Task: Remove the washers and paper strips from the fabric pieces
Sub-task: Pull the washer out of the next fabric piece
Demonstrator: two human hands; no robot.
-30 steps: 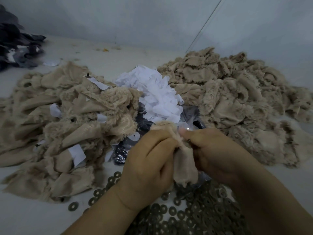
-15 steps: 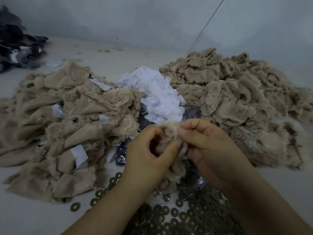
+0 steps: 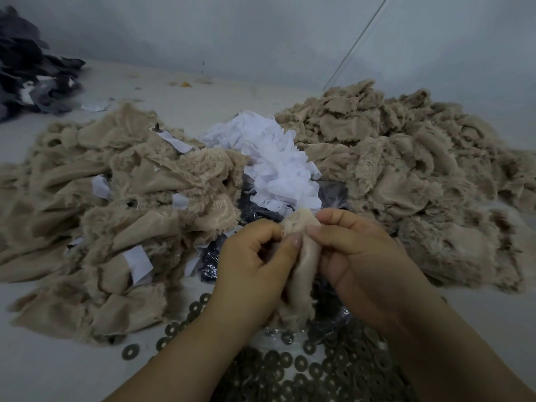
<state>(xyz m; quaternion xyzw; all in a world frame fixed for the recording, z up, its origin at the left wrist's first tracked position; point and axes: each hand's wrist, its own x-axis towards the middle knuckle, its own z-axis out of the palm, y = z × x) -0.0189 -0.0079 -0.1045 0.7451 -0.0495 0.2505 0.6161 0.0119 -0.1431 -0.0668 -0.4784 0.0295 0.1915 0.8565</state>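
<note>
**Both hands pinch one beige fabric piece above the washers**

The fabric piece (image 3: 301,256) hangs at the centre of the view, its top bunched between the two hands and its tail drooping toward six o'clock over the washer heap (image 3: 319,372). Compared with half a second ago, the hands sit slightly higher and closer together (the bunched top now pokes up between the fingertips).

The left hand (image 3: 252,268) curls its thumb and fingers onto the fabric's left edge; the right hand (image 3: 359,256) clamps the right edge, fingers folded over.

At nine o'clock lies a pile of fabric with paper strips (image 3: 116,213); at twelve, the heap of white paper strips (image 3: 275,163); at two, a second fabric pile (image 3: 406,175). Dark cloth (image 3: 29,74) sits at ten o'clock.
</note>
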